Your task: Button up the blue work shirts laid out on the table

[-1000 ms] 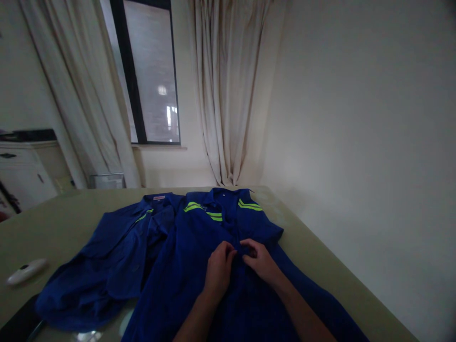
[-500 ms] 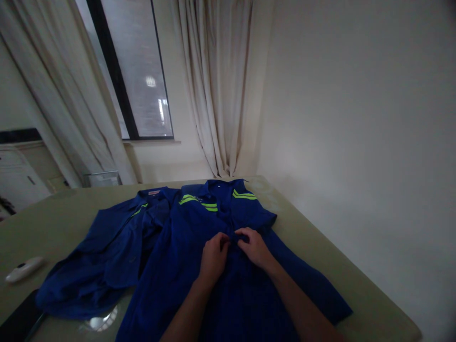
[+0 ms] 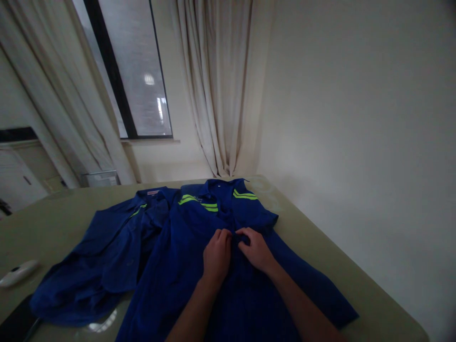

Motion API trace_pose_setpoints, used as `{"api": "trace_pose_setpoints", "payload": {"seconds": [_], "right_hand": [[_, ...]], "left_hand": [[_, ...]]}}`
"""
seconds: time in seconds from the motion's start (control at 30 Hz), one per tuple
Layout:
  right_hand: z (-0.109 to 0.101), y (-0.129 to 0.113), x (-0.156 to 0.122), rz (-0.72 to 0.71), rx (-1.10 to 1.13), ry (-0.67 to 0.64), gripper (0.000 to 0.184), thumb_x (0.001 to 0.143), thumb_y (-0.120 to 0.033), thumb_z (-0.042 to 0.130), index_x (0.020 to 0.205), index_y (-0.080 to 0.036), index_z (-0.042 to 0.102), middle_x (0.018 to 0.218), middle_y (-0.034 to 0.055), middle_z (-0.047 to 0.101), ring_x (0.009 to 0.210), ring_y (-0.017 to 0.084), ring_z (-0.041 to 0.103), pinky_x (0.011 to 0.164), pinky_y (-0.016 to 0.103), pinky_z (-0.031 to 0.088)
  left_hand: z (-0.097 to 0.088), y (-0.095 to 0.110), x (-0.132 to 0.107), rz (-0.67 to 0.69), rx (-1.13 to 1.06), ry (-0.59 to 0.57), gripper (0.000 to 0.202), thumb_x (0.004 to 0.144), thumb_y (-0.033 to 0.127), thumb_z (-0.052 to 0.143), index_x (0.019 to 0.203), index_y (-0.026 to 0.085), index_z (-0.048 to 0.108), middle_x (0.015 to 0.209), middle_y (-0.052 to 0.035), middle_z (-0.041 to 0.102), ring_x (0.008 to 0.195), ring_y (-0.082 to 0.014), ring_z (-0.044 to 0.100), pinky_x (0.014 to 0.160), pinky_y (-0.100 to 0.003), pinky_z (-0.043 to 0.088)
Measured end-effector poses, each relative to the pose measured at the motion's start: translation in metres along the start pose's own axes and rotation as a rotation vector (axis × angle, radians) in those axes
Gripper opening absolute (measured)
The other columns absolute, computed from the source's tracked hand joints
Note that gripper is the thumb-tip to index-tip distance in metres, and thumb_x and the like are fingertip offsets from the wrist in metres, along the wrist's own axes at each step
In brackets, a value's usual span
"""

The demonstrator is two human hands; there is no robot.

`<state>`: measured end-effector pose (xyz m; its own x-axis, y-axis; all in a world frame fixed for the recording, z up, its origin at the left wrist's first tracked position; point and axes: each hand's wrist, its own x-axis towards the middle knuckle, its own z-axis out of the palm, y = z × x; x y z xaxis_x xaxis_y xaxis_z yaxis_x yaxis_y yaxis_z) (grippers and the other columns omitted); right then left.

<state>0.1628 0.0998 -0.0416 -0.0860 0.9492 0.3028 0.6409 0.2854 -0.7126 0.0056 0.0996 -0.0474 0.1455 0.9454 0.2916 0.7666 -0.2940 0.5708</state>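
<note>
A blue work shirt (image 3: pixel 185 256) with yellow-green reflective stripes near the shoulders lies flat on the table, collar pointing away from me. My left hand (image 3: pixel 216 254) and my right hand (image 3: pixel 257 249) meet at the middle of its front. Both have their fingers curled and pinch the fabric of the front opening between them. What exactly sits between the fingertips is too small to make out. A second blue garment (image 3: pixel 103 256) lies crumpled beside it on the left, partly under the shirt.
The olive-green table (image 3: pixel 42 223) reaches the right wall. A white remote (image 3: pixel 17 272) and a dark phone (image 3: pixel 17 324) lie at the left edge. Beige curtains (image 3: pixel 221 85) and a window (image 3: pixel 138 71) stand behind; a white cabinet (image 3: pixel 17 175) is at far left.
The view has shifted a little. Both hands stay pinched together on the shirt front and have crept slightly up toward the collar.
</note>
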Motion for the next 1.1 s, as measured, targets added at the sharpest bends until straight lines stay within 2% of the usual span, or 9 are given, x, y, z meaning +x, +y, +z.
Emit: {"api": "trace_pose_setpoints", "payload": {"seconds": [0.1, 0.3, 0.47, 0.73, 0.83, 0.93, 1.0, 1.1], "right_hand": [[-0.001, -0.004, -0.001, -0.007, -0.008, 0.003, 0.037, 0.074, -0.009, 0.056, 0.105, -0.021, 0.074, 0.098, 0.0031, 0.073, 0.088, 0.019, 0.065, 0.084, 0.029, 0.048], [-0.002, -0.006, -0.002, -0.008, -0.051, -0.003, 0.036, 0.075, -0.011, 0.056, 0.105, -0.020, 0.074, 0.101, 0.0047, 0.074, 0.093, 0.021, 0.067, 0.090, 0.032, 0.047], [-0.003, -0.008, -0.003, -0.025, -0.042, -0.022, 0.037, 0.075, -0.010, 0.053, 0.104, -0.022, 0.074, 0.103, 0.0043, 0.074, 0.099, 0.021, 0.067, 0.093, 0.031, 0.047], [0.000, -0.006, -0.004, -0.021, -0.021, -0.005, 0.039, 0.075, -0.013, 0.054, 0.107, -0.020, 0.074, 0.105, 0.0060, 0.075, 0.100, 0.022, 0.068, 0.095, 0.032, 0.048], [-0.001, -0.004, -0.003, 0.001, 0.035, -0.037, 0.037, 0.076, -0.017, 0.055, 0.108, -0.020, 0.074, 0.105, 0.0060, 0.076, 0.097, 0.024, 0.068, 0.092, 0.033, 0.049], [-0.005, -0.001, 0.000, 0.037, 0.144, -0.073, 0.029, 0.087, -0.030, 0.055, 0.106, -0.020, 0.075, 0.103, 0.0068, 0.076, 0.095, 0.025, 0.069, 0.088, 0.034, 0.050], [-0.005, 0.002, 0.004, 0.033, 0.207, -0.077, 0.032, 0.093, -0.038, 0.051, 0.100, -0.020, 0.076, 0.099, 0.0068, 0.076, 0.096, 0.025, 0.068, 0.088, 0.034, 0.049], [0.000, 0.010, 0.010, 0.040, 0.240, -0.072, 0.029, 0.090, -0.040, 0.055, 0.092, -0.018, 0.074, 0.084, 0.0043, 0.073, 0.082, 0.022, 0.066, 0.075, 0.030, 0.049]], "left_hand": [[0.001, 0.001, -0.002, 0.062, 0.024, 0.002, 0.023, 0.101, 0.021, 0.039, 0.103, 0.026, 0.061, 0.100, -0.0028, 0.065, 0.092, -0.0180, 0.063, 0.078, -0.025, 0.043], [0.002, -0.001, 0.000, 0.018, -0.116, 0.008, 0.019, 0.099, 0.019, 0.041, 0.104, 0.023, 0.059, 0.104, -0.0037, 0.067, 0.095, -0.0192, 0.064, 0.082, -0.029, 0.044], [0.002, -0.003, 0.001, -0.068, -0.169, -0.003, 0.016, 0.097, 0.020, 0.045, 0.101, 0.024, 0.060, 0.100, -0.0028, 0.069, 0.092, -0.0194, 0.065, 0.078, -0.029, 0.043], [0.002, -0.005, -0.001, -0.009, -0.222, 0.016, 0.021, 0.099, 0.019, 0.041, 0.099, 0.024, 0.062, 0.096, -0.0022, 0.067, 0.088, -0.0186, 0.065, 0.078, -0.028, 0.043], [0.003, -0.007, -0.001, -0.004, -0.256, 0.035, 0.020, 0.097, 0.019, 0.042, 0.098, 0.023, 0.061, 0.095, -0.0029, 0.067, 0.088, -0.0194, 0.065, 0.079, -0.030, 0.044], [0.005, -0.009, 0.001, 0.005, -0.311, 0.044, 0.018, 0.096, 0.019, 0.044, 0.098, 0.022, 0.061, 0.096, -0.0038, 0.068, 0.090, -0.0202, 0.065, 0.081, -0.032, 0.046], [0.007, -0.010, 0.002, 0.023, -0.344, 0.049, 0.019, 0.096, 0.020, 0.044, 0.099, 0.022, 0.062, 0.097, -0.0044, 0.069, 0.091, -0.0204, 0.065, 0.083, -0.033, 0.047], [0.009, -0.012, 0.003, 0.058, -0.362, 0.061, 0.021, 0.096, 0.021, 0.044, 0.100, 0.021, 0.065, 0.099, -0.0056, 0.070, 0.093, -0.0209, 0.066, 0.085, -0.034, 0.049]]}}
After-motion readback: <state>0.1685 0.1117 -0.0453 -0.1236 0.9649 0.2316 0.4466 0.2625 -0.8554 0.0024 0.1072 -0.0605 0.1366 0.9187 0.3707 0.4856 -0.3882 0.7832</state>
